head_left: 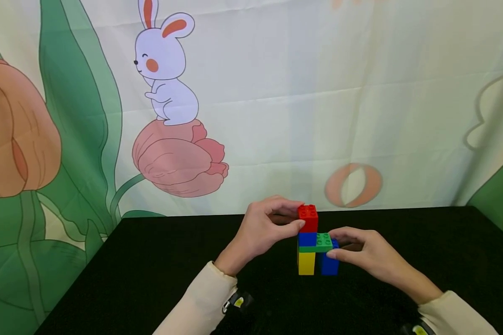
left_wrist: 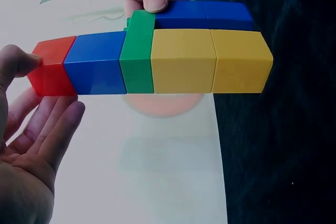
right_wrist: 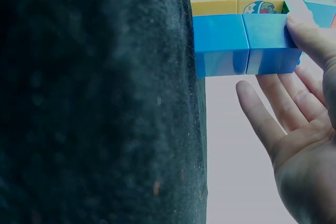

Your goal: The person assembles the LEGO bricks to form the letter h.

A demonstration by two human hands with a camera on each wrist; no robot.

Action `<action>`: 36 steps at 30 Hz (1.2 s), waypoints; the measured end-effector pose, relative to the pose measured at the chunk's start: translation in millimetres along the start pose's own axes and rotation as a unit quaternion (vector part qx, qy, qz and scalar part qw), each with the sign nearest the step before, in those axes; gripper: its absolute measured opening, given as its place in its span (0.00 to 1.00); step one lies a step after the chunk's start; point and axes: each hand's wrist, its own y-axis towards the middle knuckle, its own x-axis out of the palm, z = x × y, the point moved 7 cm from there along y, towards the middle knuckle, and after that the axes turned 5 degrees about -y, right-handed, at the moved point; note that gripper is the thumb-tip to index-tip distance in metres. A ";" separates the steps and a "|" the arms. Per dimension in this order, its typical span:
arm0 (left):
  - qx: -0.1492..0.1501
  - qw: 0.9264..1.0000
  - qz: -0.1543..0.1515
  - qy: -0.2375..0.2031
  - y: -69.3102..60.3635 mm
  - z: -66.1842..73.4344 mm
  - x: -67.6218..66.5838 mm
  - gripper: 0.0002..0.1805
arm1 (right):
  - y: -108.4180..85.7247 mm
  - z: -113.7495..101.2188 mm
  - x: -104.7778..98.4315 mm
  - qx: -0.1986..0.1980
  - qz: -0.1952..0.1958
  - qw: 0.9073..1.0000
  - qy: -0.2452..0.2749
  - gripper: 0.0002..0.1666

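A building-block structure stands on the black table. My left hand (head_left: 260,228) pinches the red brick (head_left: 309,219) at its top between thumb and fingers. Below the red brick are a blue brick (left_wrist: 96,62), a green brick (head_left: 324,242) reaching right, and two stacked yellow bricks (left_wrist: 182,61). Beside this column stand two stacked blue bricks (right_wrist: 221,45), whose upper one my right hand (head_left: 375,253) pinches close to the green brick. In the right wrist view, the right thumb (right_wrist: 315,40) presses one face while the fingers lie on the other side.
The black table (head_left: 172,279) spreads around the structure. Behind it hangs a pale curtain (head_left: 276,116) printed with a rabbit and tulips. A picture shows on one yellow brick's inner face (right_wrist: 261,7). Dark straps with small devices (head_left: 240,300) sit at both wrists.
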 end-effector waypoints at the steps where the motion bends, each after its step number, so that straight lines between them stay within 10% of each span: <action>1: -0.002 1.000 0.000 0.002 -0.2 -0.3 -0.1 0.18 | 0.2 0.3 0.2 0.001 0.000 1.000 -0.001 0.28; 36: 0.007 0.998 -0.038 0.041 2.3 6.4 -1.4 0.17 | -1.3 -0.9 1.6 -0.002 0.005 1.000 -0.003 0.27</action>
